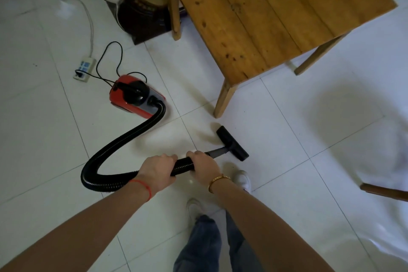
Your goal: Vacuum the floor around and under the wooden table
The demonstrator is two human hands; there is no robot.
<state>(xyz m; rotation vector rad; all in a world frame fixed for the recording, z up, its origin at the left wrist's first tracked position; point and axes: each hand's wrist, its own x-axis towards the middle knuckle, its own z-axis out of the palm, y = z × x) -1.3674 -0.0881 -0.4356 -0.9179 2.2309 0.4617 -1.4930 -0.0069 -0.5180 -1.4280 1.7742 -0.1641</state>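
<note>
Gripping the hose (123,146) with both hands, left hand (157,171) and right hand (204,166) fingers curled round it, we judge it light but floppy; the nozzle (233,143) rests on the floor (287,139) near the counter (265,17) leg.

Open white tile floor (309,139) right of the black floor nozzle (233,144), running to the near tapered leg (225,98) of the wooden plank table (265,17). Under-table gap open between legs. Left side cluttered: red canister vacuum (134,95), black ribbed hose (123,141) loop, white power strip (85,69) with cords. Dark round pot (141,13) blocks table's far-left corner.
</note>
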